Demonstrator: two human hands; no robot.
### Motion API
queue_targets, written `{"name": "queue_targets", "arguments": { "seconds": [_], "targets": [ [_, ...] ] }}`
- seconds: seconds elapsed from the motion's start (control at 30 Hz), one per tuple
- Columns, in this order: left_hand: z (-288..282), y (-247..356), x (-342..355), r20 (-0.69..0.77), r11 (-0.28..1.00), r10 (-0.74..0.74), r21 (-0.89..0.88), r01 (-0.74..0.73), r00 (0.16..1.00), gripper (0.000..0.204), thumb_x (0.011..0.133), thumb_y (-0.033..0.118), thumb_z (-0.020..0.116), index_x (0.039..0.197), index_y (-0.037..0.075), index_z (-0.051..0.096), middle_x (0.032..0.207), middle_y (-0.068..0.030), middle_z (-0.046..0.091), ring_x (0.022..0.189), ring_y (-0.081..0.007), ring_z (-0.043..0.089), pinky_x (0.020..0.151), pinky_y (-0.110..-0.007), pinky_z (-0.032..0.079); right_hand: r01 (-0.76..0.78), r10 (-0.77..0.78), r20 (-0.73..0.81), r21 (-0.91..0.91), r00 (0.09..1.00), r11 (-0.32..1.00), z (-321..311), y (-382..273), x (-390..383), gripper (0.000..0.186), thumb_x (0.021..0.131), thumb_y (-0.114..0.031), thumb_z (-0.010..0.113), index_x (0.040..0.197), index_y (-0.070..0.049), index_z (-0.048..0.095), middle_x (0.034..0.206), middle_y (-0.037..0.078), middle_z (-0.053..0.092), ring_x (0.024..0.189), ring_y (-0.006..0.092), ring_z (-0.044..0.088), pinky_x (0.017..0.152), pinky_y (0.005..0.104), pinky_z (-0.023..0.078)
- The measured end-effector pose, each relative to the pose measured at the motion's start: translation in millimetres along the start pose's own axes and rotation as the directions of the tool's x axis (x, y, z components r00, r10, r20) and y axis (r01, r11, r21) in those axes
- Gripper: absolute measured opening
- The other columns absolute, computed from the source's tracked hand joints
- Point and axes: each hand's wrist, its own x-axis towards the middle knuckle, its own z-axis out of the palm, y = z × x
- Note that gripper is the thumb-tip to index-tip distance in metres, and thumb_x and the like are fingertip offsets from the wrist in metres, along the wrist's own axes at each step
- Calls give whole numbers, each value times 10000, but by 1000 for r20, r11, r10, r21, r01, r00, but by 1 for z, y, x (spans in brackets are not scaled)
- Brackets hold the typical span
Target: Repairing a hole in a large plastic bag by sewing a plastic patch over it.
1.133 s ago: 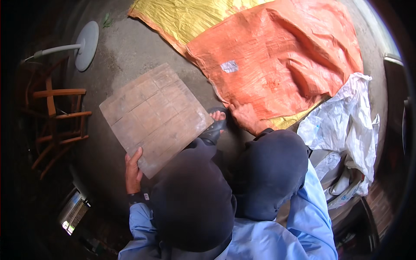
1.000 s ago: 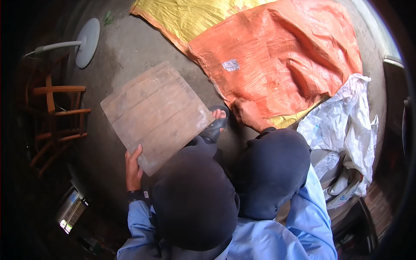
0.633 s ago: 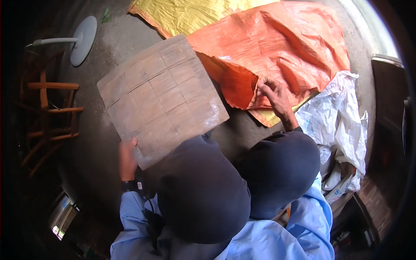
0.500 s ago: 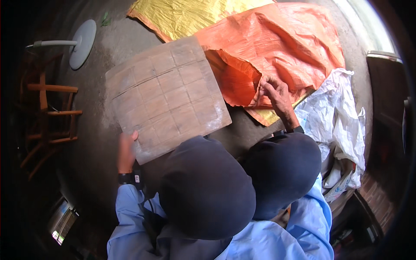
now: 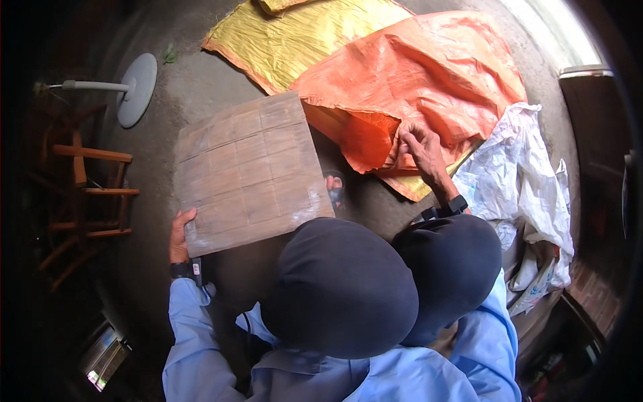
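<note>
My left hand (image 5: 179, 236) grips the lower left corner of a square, worn wooden board (image 5: 248, 171), scored with a grid and held tilted above my knees (image 5: 338, 288). My right hand (image 5: 420, 151) pinches the raised near edge of a crinkled orange woven sheet (image 5: 449, 80), whose folded-back flap stands beside the board. A yellow woven sheet (image 5: 301, 47) lies under it, showing at the far side and along the near edge. A white crumpled sack (image 5: 512, 167) lies right of my right hand. My foot in a dark sandal (image 5: 333, 189) shows past the board's right edge.
On the left of the concrete floor (image 5: 174, 94) are a wooden chair (image 5: 94, 154) lying tipped and a white round base with a pole (image 5: 137, 87). A green leaf (image 5: 169, 53) lies near the base. Dark furniture (image 5: 589, 154) lines the right side.
My right hand has moved up and right, lifting the orange sheet's near edge into a fold. My left hand has moved left, and the board has turned so its near edge runs more nearly crosswise.
</note>
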Motion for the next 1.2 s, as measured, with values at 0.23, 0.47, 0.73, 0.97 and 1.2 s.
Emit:
{"name": "queue_targets", "arguments": {
  "seconds": [0.23, 0.47, 0.73, 0.97, 1.2],
  "targets": [
    [20, 38, -2, 24, 996, -26, 82, 24, 999, 531, 922, 158, 808, 1407, -2, 661, 1251, -139, 771, 1103, -291, 776, 987, -444, 643, 17, -10, -57, 109, 998, 994, 3, 5, 2, 160, 1136, -150, 660, 1055, -21, 708, 895, -3, 697, 761, 74, 648, 701, 237, 555],
    [16, 45, 7, 86, 989, -80, 130, 68, 993, 625, 921, 244, 808, 1463, -12, 633, 1314, -164, 756, 1122, -296, 770, 1000, -457, 633, 52, -37, -219, 68, 975, 996, 9, -10, -2, 220, 1112, -205, 695, 1025, -4, 712, 820, -5, 685, 667, 64, 594, 604, 243, 470],
    [27, 39, 22, 34, 987, -128, 105, 124, 991, 516, 929, 221, 810, 1363, -30, 687, 1201, -152, 793, 1021, -290, 797, 940, -442, 653, 89, -84, 144, -30, 986, 996, 31, -43, -22, 134, 1134, -114, 646, 1041, -18, 657, 874, 19, 722, 779, 75, 647, 699, 268, 536],
    [115, 26, 60, 188, 994, -110, 1, 112, 976, 451, 953, 119, 807, 1332, -67, 650, 1134, -162, 791, 931, -291, 811, 891, -447, 680, 80, 16, 376, -238, 926, 968, 31, -46, -45, 131, 1099, -146, 670, 1049, -26, 660, 835, 12, 682, 730, 99, 636, 657, 288, 536],
    [154, 2, 74, 304, 995, -74, -39, 90, 950, 448, 982, 136, 774, 1362, -69, 653, 1156, -158, 783, 981, -278, 800, 915, -442, 671, 96, 10, 283, -359, 959, 928, 10, -52, -69, 150, 1061, -157, 669, 1048, -8, 678, 790, 62, 676, 686, 132, 637, 629, 333, 528]
  ]
}}
